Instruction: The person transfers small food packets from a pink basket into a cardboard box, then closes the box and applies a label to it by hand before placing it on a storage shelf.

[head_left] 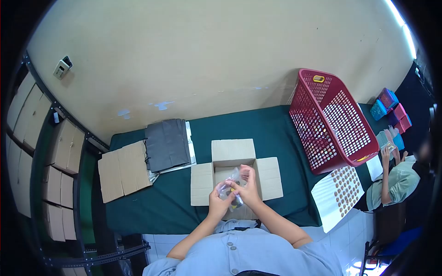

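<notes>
A small clear plastic bag (pixel 224 190) with dark and yellow bits in it is held between my two hands. My left hand (pixel 218 201) is closed on its left side. My right hand (pixel 249 187) grips it from the right, fingers bent around the plastic. What exactly lies inside the bag is too small to make out. Both hands are above an open cardboard box (pixel 232 149), whose flaps are folded outward on the green cloth. The hands and bag hide much of the box's inside.
Left of the box lie dark grey paper bags (pixel 166 145) and flat cardboard (pixel 123 170). On the right stand a tall red basket (pixel 317 124) and a white sheet with rows of brown round pieces (pixel 347 191). Another person (pixel 398 181) sits there. Shelves with boxes (pixel 60 184) line the left.
</notes>
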Available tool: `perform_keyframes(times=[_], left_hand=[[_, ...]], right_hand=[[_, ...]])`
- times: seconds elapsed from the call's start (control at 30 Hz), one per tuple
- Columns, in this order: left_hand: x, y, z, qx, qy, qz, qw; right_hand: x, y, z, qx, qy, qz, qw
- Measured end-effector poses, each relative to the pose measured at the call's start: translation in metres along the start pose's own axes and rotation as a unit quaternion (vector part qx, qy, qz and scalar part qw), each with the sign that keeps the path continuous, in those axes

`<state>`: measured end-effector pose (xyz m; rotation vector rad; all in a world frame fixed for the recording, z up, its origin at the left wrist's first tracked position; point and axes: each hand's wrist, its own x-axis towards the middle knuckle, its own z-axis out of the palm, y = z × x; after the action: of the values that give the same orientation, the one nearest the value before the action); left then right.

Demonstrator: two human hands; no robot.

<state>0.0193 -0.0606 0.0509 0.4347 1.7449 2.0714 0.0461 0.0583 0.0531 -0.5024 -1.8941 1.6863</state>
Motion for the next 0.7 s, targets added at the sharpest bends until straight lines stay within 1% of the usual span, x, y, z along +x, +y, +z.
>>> perform_keyframes(times=[0.03,0.07,0.1,0.13,0.17,0.2,0.23,0.27,0.3,0.37,0.43,0.5,0.53,0.57,0.6,0.63,0.67,0.7], left_hand=[[-0.001,0.003,0.0,-0.036,0.016,-0.042,0.998],[0.0,0.005,-0.004,-0.036,0.025,-0.084,0.995],[0.001,0.0,-0.008,-0.036,0.025,-0.085,0.995],[0.002,-0.009,-0.012,-0.003,0.015,-0.043,0.999],[0.004,-0.016,-0.015,0.031,0.004,-0.002,1.0],[0.005,-0.014,-0.019,0.031,0.003,-0.002,1.0],[0.007,-0.012,-0.022,0.058,-0.022,0.016,0.998],[0.007,-0.011,-0.023,0.084,-0.046,0.033,0.995],[0.008,-0.009,-0.023,0.084,-0.046,0.031,0.995],[0.011,-0.004,-0.024,0.035,-0.078,0.042,0.995],[0.012,0.0,-0.031,0.035,-0.098,0.04,0.994],[0.011,0.004,-0.035,-0.037,-0.146,-0.027,0.988],[0.012,0.007,-0.033,-0.037,-0.145,-0.028,0.988],[0.013,0.011,-0.029,-0.024,-0.094,0.015,0.995],[0.014,0.014,-0.026,-0.011,-0.042,0.059,0.997],[0.013,0.01,-0.028,-0.011,-0.041,0.059,0.997],[0.013,0.002,-0.033,-0.001,-0.086,0.059,0.995],[0.012,-0.008,-0.036,0.01,-0.13,0.059,0.99]], right_hand=[[0.002,0.002,-0.003,0.0,0.0,0.001,1.0],[0.005,0.007,-0.01,0.016,-0.053,0.05,0.997],[0.008,0.002,-0.014,0.033,-0.106,0.098,0.989],[0.006,-0.006,-0.018,0.017,-0.141,0.073,0.987],[0.007,-0.011,-0.021,0.017,-0.14,0.073,0.987],[0.008,-0.014,-0.024,0.063,-0.161,0.122,0.977],[0.008,-0.015,-0.027,0.109,-0.181,0.171,0.962],[0.01,-0.009,-0.032,0.102,-0.199,0.158,0.962],[0.012,-0.009,-0.034,0.096,-0.217,0.145,0.961],[0.012,-0.014,-0.039,0.094,-0.217,0.152,0.96],[0.012,-0.011,-0.044,0.099,-0.249,0.174,0.948],[0.009,-0.012,-0.044,0.098,-0.243,0.176,0.949],[0.009,-0.015,-0.043,0.103,-0.203,0.186,0.956],[0.008,-0.017,-0.042,0.108,-0.162,0.195,0.961],[0.009,-0.014,-0.043,0.108,-0.163,0.196,0.961],[0.011,-0.009,-0.044,0.128,-0.136,0.187,0.964],[0.012,-0.006,-0.044,0.148,-0.11,0.178,0.967],[0.01,-0.009,-0.039,0.149,-0.111,0.177,0.966]])
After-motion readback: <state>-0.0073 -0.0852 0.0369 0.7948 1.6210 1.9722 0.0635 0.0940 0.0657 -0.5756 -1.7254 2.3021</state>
